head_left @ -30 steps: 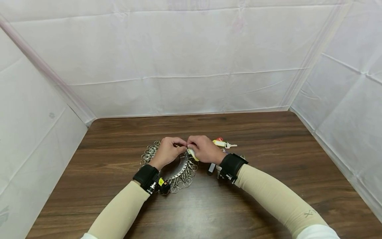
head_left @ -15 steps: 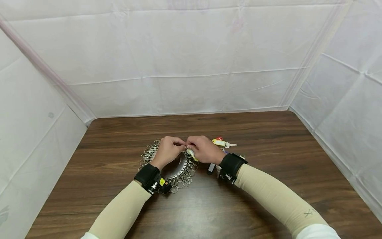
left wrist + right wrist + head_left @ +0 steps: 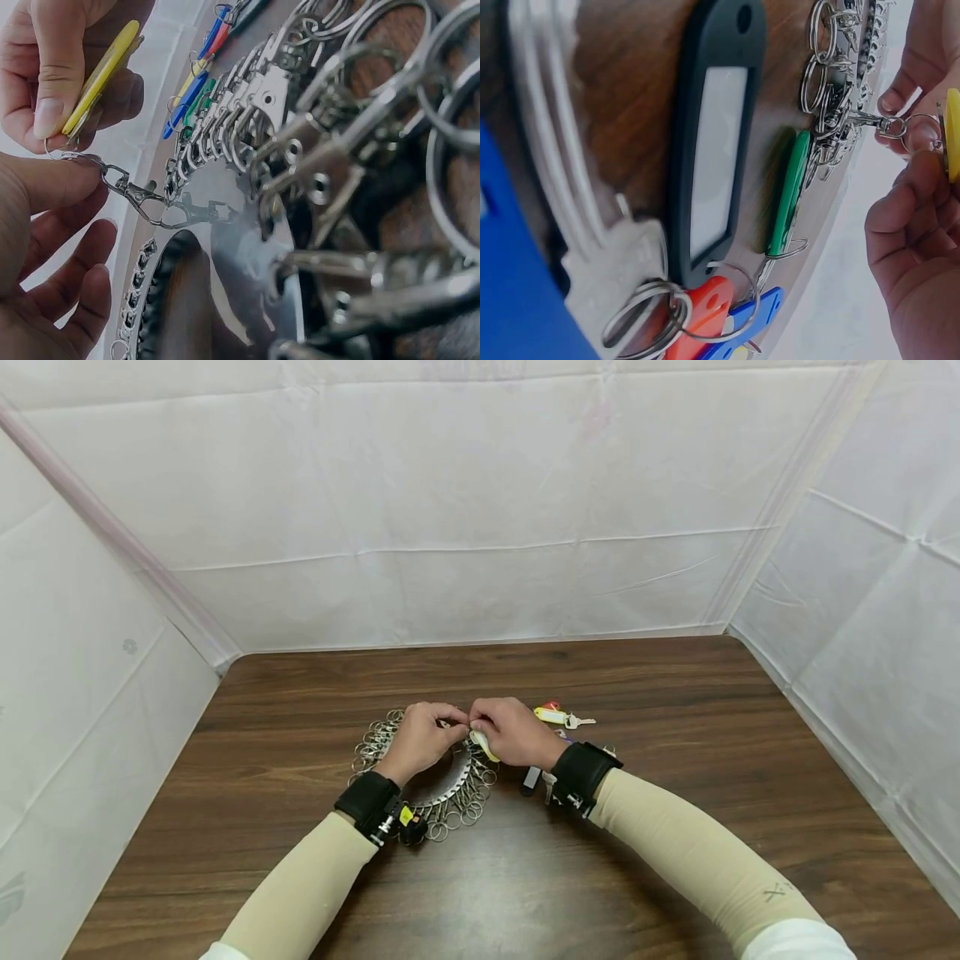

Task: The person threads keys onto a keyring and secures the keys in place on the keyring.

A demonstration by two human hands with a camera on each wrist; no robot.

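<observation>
A round metal key holder (image 3: 448,787) ringed with several split rings and snap clips lies on the wooden table (image 3: 660,710). Both hands meet over its far edge. My left hand (image 3: 454,722) pinches the small ring (image 3: 71,156) at the end of one snap clip (image 3: 142,199), which is pulled out from the disc. My right hand (image 3: 477,727) pinches a yellow key tag (image 3: 99,73) right at that ring; the tag also shows as a yellow edge (image 3: 952,127) in the right wrist view. Whether the tag's ring is threaded on the clip is unclear.
Beside my right wrist lie a black key tag (image 3: 716,142), a green tag (image 3: 787,195), red (image 3: 705,307) and blue (image 3: 744,315) tags and a silver key (image 3: 607,251). Another yellow tag with a key (image 3: 557,717) lies beyond my right hand. White sheeting walls the table on three sides.
</observation>
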